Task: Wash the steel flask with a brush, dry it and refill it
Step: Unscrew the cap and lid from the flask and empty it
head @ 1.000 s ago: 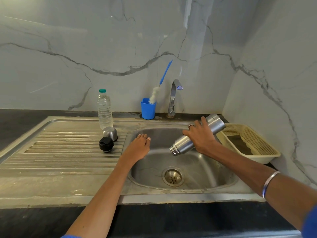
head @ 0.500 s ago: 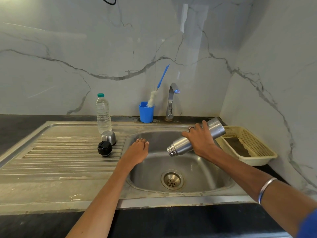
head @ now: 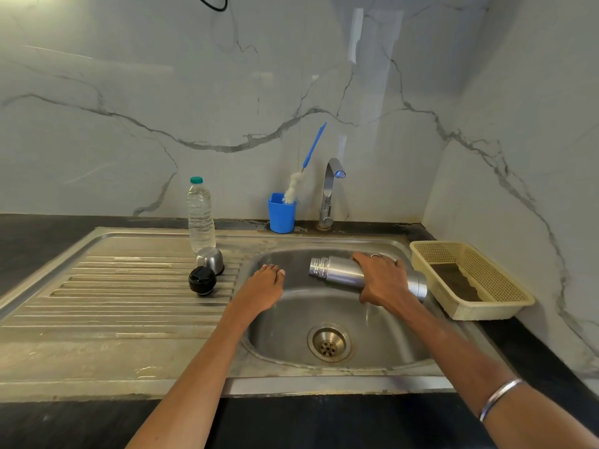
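Note:
My right hand grips the steel flask around its middle, holding it almost level over the sink basin with its open threaded mouth pointing left. My left hand rests flat on the basin's left rim, fingers straight and empty. The flask's steel cup and black stopper sit on the drainboard. A bottle brush with a blue handle stands bristles-down in a blue cup beside the tap.
A clear plastic water bottle with a green cap stands at the back of the drainboard. A cream plastic basket sits right of the sink against the marble wall. The drain lies in the basin floor.
My right hand has tipped the flask from mouth-down slant to nearly level and lowered it slightly over the basin. My left hand stays on the rim.

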